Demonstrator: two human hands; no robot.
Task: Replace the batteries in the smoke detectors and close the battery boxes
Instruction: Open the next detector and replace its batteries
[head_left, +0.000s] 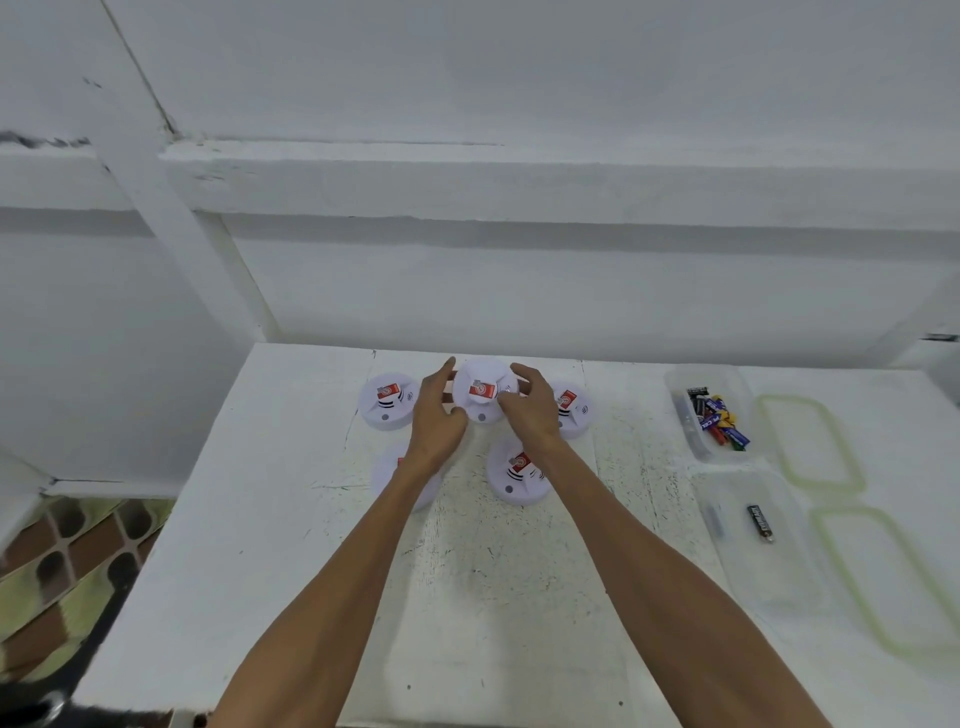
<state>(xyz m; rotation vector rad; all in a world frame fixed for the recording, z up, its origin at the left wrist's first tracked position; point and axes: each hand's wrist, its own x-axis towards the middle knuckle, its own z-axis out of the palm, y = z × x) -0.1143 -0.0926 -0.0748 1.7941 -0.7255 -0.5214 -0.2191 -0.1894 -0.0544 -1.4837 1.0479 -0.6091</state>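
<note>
Several round white smoke detectors with red labels lie on the white table (291, 545). My left hand (435, 415) and my right hand (531, 408) grip the middle back smoke detector (483, 389) from both sides, fingers curled round its rim. Another detector (388, 401) lies to the left and one (574, 410) to the right, partly behind my right hand. A near detector (517, 475) lies under my right wrist, and my left forearm mostly hides a near-left one (387, 475).
A clear box of loose batteries (716, 415) stands at the right. A second clear box (758, 540) nearer me holds a single dark battery (759, 522). Two lids with green rims (810, 447) lie further right. A white wall rises behind the table.
</note>
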